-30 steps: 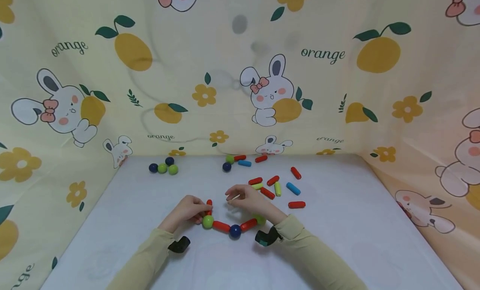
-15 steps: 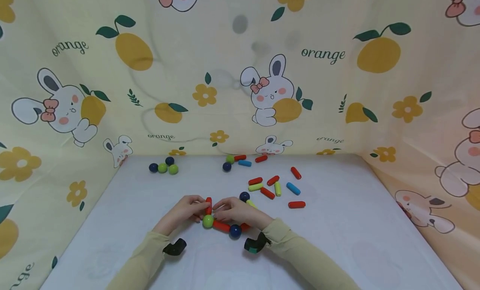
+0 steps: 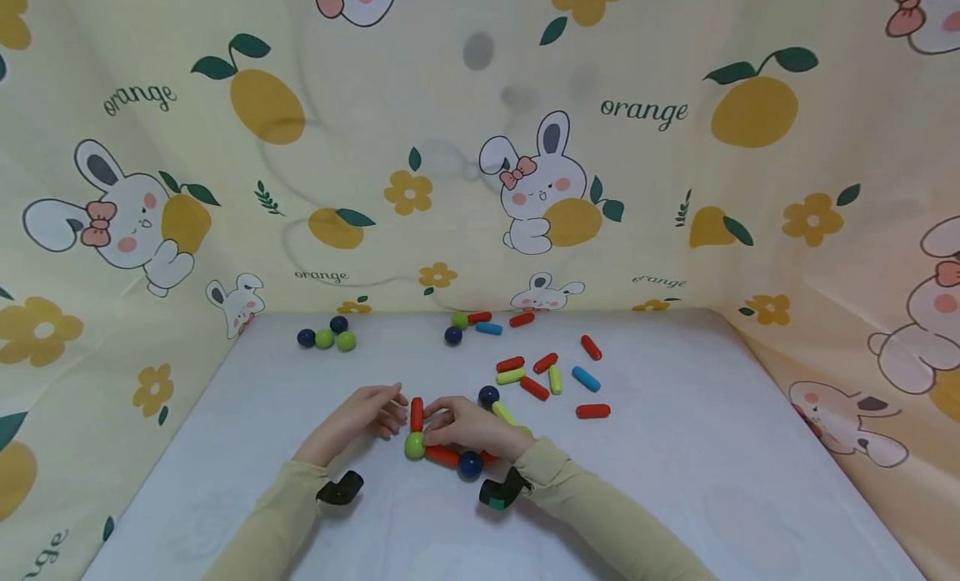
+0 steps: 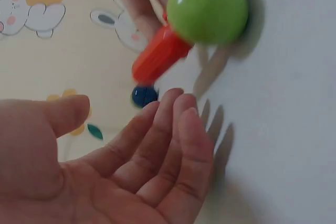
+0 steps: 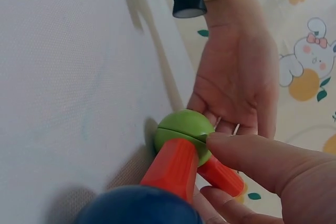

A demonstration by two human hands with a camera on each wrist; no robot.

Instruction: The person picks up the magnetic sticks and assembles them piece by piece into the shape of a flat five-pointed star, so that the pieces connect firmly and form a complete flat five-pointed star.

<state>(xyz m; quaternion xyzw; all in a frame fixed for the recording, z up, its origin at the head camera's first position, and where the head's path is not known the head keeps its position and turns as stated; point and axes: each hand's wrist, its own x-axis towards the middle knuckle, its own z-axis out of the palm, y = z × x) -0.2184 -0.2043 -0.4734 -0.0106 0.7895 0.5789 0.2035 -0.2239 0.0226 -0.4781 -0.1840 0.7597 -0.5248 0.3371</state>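
A chain of magnetic toy rods and balls lies at the table's middle. At its left corner is a green ball (image 3: pixel 415 446), with one red rod (image 3: pixel 417 415) pointing away and another red rod (image 3: pixel 441 456) leading to a navy ball (image 3: pixel 470 465). My right hand (image 3: pixel 468 424) is at the green ball, thumb pressed on it in the right wrist view and fingers curled beside the far red rod. My left hand (image 3: pixel 363 418) is just left of that rod, fingers loosely spread, holding nothing. Beyond my right hand, a yellow-green rod (image 3: pixel 504 413) joins another navy ball (image 3: pixel 489 396).
Loose red, blue and yellow-green rods (image 3: pixel 535 388) lie scattered to the back right. Several green and navy balls (image 3: pixel 324 338) sit grouped at the back left. Another green ball (image 3: pixel 460 320) rests near the back edge, before a printed curtain (image 3: pixel 450 231).
My right hand has come left and down to the green ball, uncovering the navy ball and yellow-green rod behind it. My left hand has let go of the upright-pointing red rod and moved left.
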